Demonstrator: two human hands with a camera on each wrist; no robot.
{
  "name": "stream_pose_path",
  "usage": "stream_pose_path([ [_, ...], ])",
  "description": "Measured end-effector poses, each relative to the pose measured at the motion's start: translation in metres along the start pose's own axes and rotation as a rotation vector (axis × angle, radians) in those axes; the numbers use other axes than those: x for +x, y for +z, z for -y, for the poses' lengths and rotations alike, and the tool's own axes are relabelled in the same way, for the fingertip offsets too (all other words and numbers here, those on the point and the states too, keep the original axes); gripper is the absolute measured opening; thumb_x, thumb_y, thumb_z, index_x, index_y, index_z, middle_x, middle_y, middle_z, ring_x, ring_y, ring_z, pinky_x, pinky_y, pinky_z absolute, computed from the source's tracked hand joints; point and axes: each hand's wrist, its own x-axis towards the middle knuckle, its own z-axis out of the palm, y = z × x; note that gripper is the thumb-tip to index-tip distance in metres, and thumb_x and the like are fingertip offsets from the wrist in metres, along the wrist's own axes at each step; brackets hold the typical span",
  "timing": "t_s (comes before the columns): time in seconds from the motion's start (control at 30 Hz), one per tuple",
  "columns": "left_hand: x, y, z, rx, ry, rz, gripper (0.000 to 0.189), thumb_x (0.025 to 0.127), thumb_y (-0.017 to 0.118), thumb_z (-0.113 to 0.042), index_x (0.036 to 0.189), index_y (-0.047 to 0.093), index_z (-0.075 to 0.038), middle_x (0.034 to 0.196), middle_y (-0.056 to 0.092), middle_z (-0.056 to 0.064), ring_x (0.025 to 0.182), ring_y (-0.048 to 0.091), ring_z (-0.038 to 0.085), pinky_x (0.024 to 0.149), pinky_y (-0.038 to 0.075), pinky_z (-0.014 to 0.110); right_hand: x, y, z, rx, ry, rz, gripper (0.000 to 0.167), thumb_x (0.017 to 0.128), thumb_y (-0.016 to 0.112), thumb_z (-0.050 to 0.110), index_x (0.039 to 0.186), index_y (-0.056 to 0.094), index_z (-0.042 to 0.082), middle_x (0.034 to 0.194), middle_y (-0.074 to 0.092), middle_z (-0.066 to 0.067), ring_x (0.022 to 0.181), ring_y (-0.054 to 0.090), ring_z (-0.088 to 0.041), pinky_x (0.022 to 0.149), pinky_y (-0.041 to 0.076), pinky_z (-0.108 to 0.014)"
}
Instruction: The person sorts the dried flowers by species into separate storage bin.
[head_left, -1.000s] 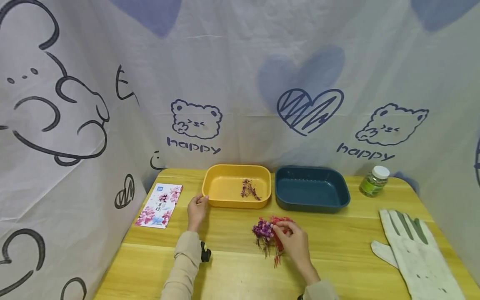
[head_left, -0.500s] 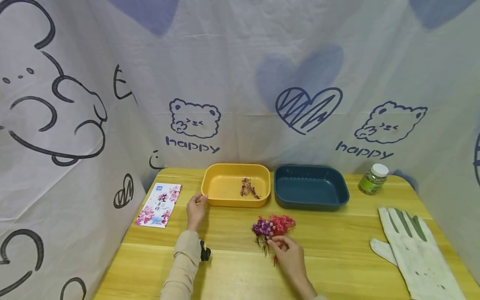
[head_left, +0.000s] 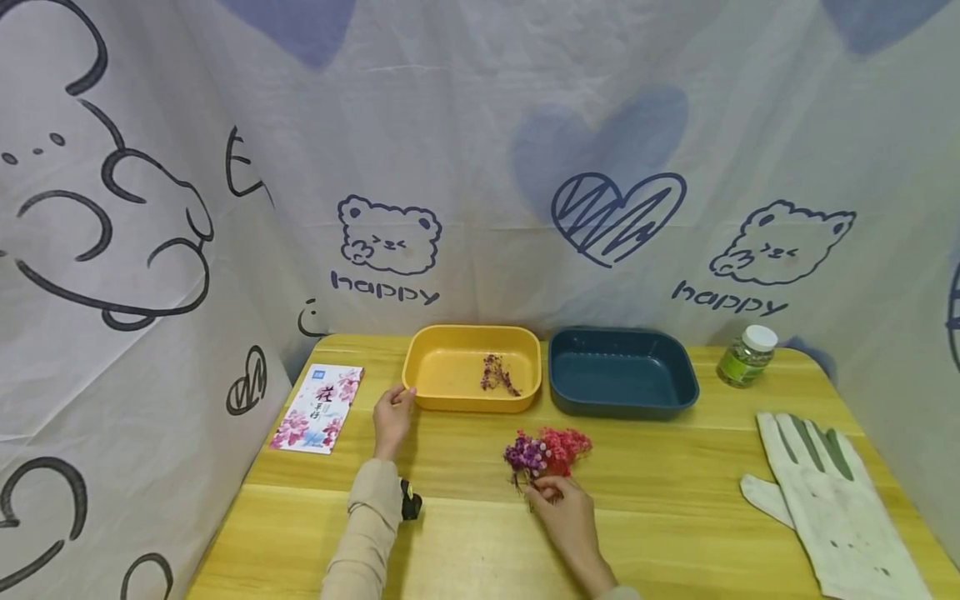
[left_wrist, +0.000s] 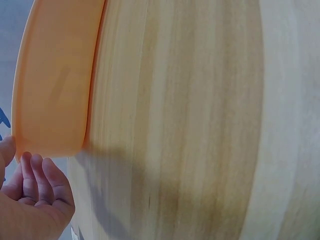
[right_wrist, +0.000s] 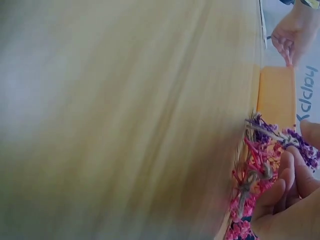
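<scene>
My left hand (head_left: 392, 423) pinches the near left corner of a yellow tray (head_left: 480, 405); in the left wrist view the thumb and index finger meet at its rim. Inside the tray lies a small dark purple dried sprig (head_left: 495, 377). In front of the trays, a bunch of purple dried flowers (head_left: 525, 454) lies against a bunch of red ones (head_left: 567, 448). My right hand (head_left: 567, 515) pinches the stem end of the purple bunch between thumb and index finger. The right wrist view shows twine (right_wrist: 246, 186) tied round the red stems, which my hand partly hides from the head.
A dark blue tray (head_left: 622, 408) stands right of the yellow one. Beyond it is a lidded jar (head_left: 746, 358). White work gloves (head_left: 836, 508) lie at the right, a floral-printed packet (head_left: 318, 410) at the left. A printed cloth (head_left: 480, 150) hangs behind the table.
My right hand has come down and left from over the red flowers to the stems of the purple bunch, uncovering the red blooms. The left hand stays at the yellow tray.
</scene>
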Motion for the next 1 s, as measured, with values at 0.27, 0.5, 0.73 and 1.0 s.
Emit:
stream_pose_path([
  [0.27,-0.0013,0.0001,0.0002,-0.008,-0.004,0.006,0.038,0.096,0.057,-0.018,0.123,0.056,0.009,0.104,0.057,0.022,0.086,0.053,0.026,0.064,0.04,0.023,0.0033,0.0028,0.0002,-0.062,-0.026,0.012,0.019,0.075,0.079,0.016,0.085,0.072,0.002,0.068,0.056,0.002,0.062,0.047,-0.007,0.06,0.041,-0.023],
  [0.5,0.0001,0.0008,0.0018,-0.003,0.009,-0.006,0.037,0.095,0.058,-0.017,0.121,0.057,0.009,0.101,0.058,0.022,0.086,0.054,0.027,0.064,0.04,0.022,0.0018,0.0051,-0.0013,-0.072,-0.175,-0.029,0.021,0.075,0.078,0.015,0.082,0.069,-0.002,0.066,0.048,0.003,0.06,0.04,-0.007,0.054,0.035,-0.023],
  [0.73,-0.0003,0.0006,0.0013,0.002,0.015,-0.019,0.036,0.095,0.058,-0.017,0.12,0.058,0.01,0.101,0.059,0.023,0.089,0.055,0.03,0.065,0.041,0.022,0.006,0.0077,-0.0032,-0.13,-0.077,0.02,0.015,0.075,0.078,0.013,0.08,0.071,0.001,0.067,0.05,0.002,0.063,0.041,-0.009,0.059,0.036,-0.025],
  [1.0,0.0,0.0003,0.0009,-0.004,0.013,-0.009,0.037,0.095,0.058,-0.017,0.121,0.057,0.009,0.104,0.058,0.024,0.092,0.054,0.031,0.067,0.041,0.024,0.0067,0.0093,-0.0017,-0.133,-0.026,0.018,0.01,0.076,0.076,0.011,0.078,0.072,0.003,0.066,0.053,0.003,0.063,0.045,-0.008,0.061,0.038,-0.025],
])
